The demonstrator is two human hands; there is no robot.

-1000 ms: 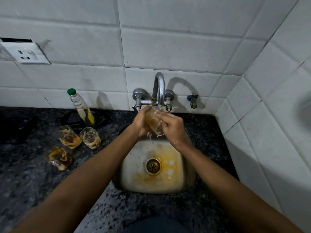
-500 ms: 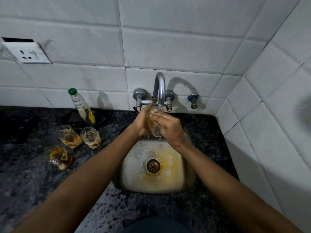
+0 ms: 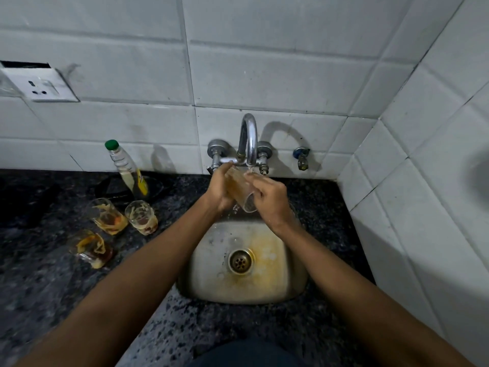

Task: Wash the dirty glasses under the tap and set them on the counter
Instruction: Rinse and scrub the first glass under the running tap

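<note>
A clear glass (image 3: 242, 192) with brownish liquid sits tilted under the curved chrome tap (image 3: 248, 139), where water runs onto it. My left hand (image 3: 219, 189) grips it from the left side. My right hand (image 3: 272, 200) holds it from the right, fingers curled over its rim end. Both hands hang above the steel sink (image 3: 209, 263), which is stained orange around the drain. Three dirty glasses with orange-brown residue stand on the dark counter to the left: one (image 3: 107, 217), one (image 3: 141, 218), and a nearer one (image 3: 91, 249).
A clear bottle with a green cap (image 3: 124, 168) leans by the wall behind the dirty glasses, over a dark dish (image 3: 111, 188). A wall socket (image 3: 39, 87) sits at upper left. White tiled walls close in behind and on the right. Speckled counter (image 3: 39, 287) stretches left.
Both hands keep the glass under the tap with only a slight shift. The glass has turned a little between the fingers. Water drips off it into the sink.
</note>
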